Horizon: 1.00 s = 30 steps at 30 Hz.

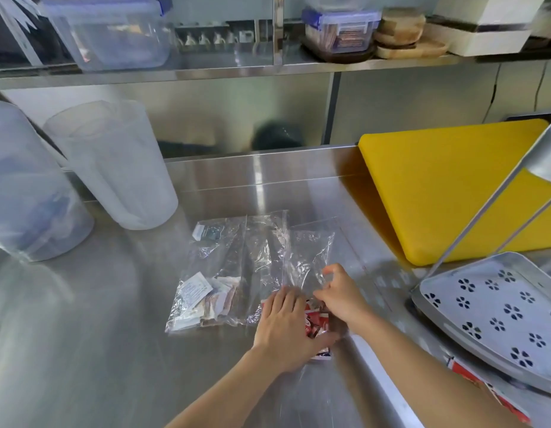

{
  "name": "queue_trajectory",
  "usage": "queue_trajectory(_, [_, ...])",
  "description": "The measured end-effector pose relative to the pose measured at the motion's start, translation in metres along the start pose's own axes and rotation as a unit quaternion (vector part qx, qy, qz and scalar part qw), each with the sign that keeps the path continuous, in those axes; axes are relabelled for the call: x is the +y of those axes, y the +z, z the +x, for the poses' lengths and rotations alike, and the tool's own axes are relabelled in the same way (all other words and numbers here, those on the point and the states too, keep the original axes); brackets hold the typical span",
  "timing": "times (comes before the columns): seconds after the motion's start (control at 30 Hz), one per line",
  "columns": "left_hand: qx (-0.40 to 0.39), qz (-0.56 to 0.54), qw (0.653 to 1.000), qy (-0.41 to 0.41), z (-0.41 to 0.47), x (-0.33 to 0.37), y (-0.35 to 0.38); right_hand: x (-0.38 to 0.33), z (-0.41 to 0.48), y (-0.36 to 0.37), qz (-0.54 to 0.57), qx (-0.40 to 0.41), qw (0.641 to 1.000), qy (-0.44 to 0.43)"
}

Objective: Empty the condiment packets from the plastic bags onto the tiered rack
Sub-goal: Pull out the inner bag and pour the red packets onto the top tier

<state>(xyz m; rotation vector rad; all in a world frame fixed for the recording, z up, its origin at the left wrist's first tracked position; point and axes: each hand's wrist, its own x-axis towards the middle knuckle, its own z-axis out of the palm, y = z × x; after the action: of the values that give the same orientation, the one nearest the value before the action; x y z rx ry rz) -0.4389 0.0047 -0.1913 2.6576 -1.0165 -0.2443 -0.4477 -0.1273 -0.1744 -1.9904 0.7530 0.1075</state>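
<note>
Several clear plastic bags lie side by side on the steel counter [113, 319]. The left bag [206, 282] holds white and brown condiment packets near its bottom. The right bag [308, 254] holds red packets [312, 322] under my hands. My left hand [283, 329] lies flat on that bag, pressing on the red packets. My right hand [339, 291] pinches the bag's plastic just above them. The tiered rack [496, 307], a grey perforated tray on a slanted metal frame, stands at the right edge, its visible tray bare.
A yellow cutting board [447, 186] leans at the back right. Two translucent tubs [113, 168] stand at the left. Red packets [490, 393] lie beneath the rack's tray. A shelf above carries lidded boxes [339, 26].
</note>
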Motion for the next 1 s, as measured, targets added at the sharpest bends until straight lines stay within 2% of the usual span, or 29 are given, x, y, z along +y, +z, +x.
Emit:
queue_trajectory(0.1, [0.035,0.027,0.999,-0.015,-0.005,0.016,0.0,-0.007,-0.006,-0.006,0.004,0.011,1.0,-0.029])
queue_trajectory(0.17, [0.028,-0.034,0.998,-0.046,-0.005,0.024,0.0,-0.012,-0.01,-0.009,0.005,0.014,0.999,-0.048])
queue_trajectory(0.23, [0.019,-0.094,0.989,-0.113,-0.003,0.028,-0.006,-0.018,-0.016,-0.007,0.005,0.011,0.998,-0.066])
queue_trajectory(0.33, [0.034,-0.072,0.985,-0.152,0.0,0.029,-0.028,-0.028,-0.026,0.0,0.019,0.003,0.996,-0.092])
queue_trajectory(0.43, [0.041,-0.092,0.98,-0.171,-0.001,0.025,-0.043,-0.037,-0.032,0.006,0.023,-0.042,0.989,-0.137])
queue_trajectory(0.53, [0.063,-0.131,0.966,-0.214,-0.007,0.012,-0.051,-0.044,-0.033,0.007,0.086,-0.104,0.978,-0.157])
queue_trajectory(0.6, [0.081,-0.193,0.946,-0.247,-0.009,0.001,-0.055,-0.045,-0.03,0.002,0.109,-0.071,0.982,-0.138])
queue_trajectory(0.63, [0.088,-0.219,0.937,-0.26,-0.01,-0.004,-0.056,-0.042,-0.026,-0.001,0.099,-0.024,0.987,-0.127])
queue_trajectory(0.7, [0.096,-0.245,0.927,-0.268,-0.011,-0.011,-0.057,-0.031,-0.015,-0.008,-0.017,0.106,0.99,-0.097])
queue_trajectory(0.77, [0.1,-0.256,0.924,-0.266,-0.012,-0.014,-0.057,-0.021,-0.01,-0.018,-0.179,0.201,0.962,-0.047])
queue_trajectory(0.83, [0.106,-0.269,0.919,-0.266,-0.012,-0.015,-0.056,-0.008,-0.005,-0.028,-0.25,0.209,0.945,0.031])
queue_trajectory(0.93, [0.116,-0.29,0.91,-0.274,-0.009,-0.016,-0.052,0.01,-0.002,-0.039,-0.233,0.17,0.948,0.134])
queue_trajectory(1.0, [0.119,-0.3,0.906,-0.274,-0.008,-0.018,-0.05,0.021,-0.004,-0.04,-0.249,0.129,0.945,0.171])
